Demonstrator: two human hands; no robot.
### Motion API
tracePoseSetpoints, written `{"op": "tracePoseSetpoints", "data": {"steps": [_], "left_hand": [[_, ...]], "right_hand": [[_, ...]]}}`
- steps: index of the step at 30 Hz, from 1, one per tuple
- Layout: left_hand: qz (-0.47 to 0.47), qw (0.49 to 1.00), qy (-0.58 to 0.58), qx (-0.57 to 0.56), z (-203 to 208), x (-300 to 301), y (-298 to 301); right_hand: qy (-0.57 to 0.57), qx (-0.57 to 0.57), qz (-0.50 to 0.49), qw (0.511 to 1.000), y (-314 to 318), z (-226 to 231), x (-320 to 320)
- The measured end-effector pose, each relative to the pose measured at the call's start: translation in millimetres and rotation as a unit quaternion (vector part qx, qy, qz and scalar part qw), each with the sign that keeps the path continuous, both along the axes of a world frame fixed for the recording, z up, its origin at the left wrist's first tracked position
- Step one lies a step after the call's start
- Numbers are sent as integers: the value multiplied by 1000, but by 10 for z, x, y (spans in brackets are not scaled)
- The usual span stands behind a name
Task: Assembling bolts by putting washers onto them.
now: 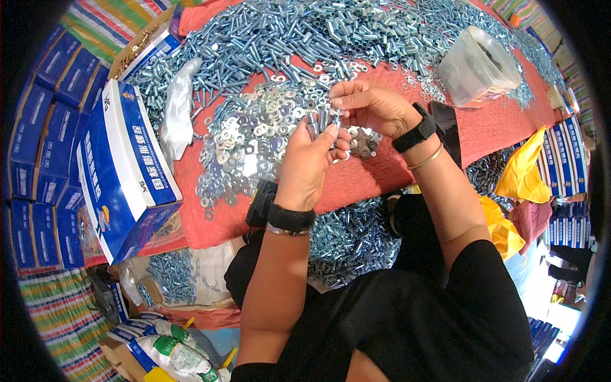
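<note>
Several silvery expansion bolts [323, 120] stand side by side in my left hand [304, 159], its thumb and fingers closed around them. Just above their tips is my right hand [377, 107], with thumb and index finger pinched together. Whatever small part that pinch may hold is too small to make out. Beneath both hands, a spread of flat washers [254, 130] covers part of the red cloth [391, 156]. Hex nuts [314, 95] lie close to my right fingertips.
A big heap of bolts and sleeves [286, 38] fills the far side. At left stands a blue-and-white carton [124, 172] beside a crumpled clear bag [178, 108]. A translucent tub [468, 70] leans at far right. More bolts [353, 239] lie below the cloth's near edge.
</note>
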State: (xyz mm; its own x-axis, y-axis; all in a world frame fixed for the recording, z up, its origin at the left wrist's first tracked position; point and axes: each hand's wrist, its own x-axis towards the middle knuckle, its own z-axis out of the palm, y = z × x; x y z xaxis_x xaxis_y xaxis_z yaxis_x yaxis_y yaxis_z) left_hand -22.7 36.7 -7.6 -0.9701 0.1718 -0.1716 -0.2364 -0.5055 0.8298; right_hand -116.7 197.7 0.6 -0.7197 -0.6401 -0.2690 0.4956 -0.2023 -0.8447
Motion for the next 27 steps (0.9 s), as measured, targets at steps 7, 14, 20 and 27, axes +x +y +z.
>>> {"op": "tracePoseSetpoints", "data": {"steps": [7,14,20,27], "left_hand": [[38,999,12,31,-3,-3,19],[42,999,5,31,3,11,13],[35,998,7,43,11,15,5],[24,998,6,52,-13,19,1]], "right_hand": [[17,-31,43,998,10,-2,10],[400,289,-155,856,315,-28,-246],[478,534,-174,675,648,-411,-494],[464,574,-116,665,573,-661,-613]]}}
